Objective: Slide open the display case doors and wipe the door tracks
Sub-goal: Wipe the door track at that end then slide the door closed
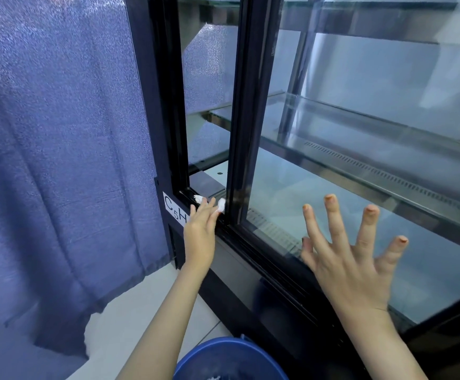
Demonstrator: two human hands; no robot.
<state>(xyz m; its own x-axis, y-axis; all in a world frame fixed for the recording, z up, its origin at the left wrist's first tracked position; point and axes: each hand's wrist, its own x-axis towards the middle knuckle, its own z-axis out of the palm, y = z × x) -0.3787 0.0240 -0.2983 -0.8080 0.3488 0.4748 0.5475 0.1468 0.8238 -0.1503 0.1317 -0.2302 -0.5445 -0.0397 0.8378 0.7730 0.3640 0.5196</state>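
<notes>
Glass door (246, 111) black-framed, ajar; left hand (200, 231) presses white wad (221, 205) into track (261, 266), right hand (352, 259) splayed.

Blue curtain, blue bucket, tiled floor.
A blue curtain (58, 160) hangs at left, its hem reaching the pale tiled floor (130, 325); a blue bucket (209, 349) at the bottom edge holds something white; a white label (172, 207) reads "C5H".

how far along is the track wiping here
Done: the door is slid open at the left end. In hand: the left hand presses a white wad into the bottom track; the right hand lies flat on the door. Left: likely the track stretch toward the right.
</notes>
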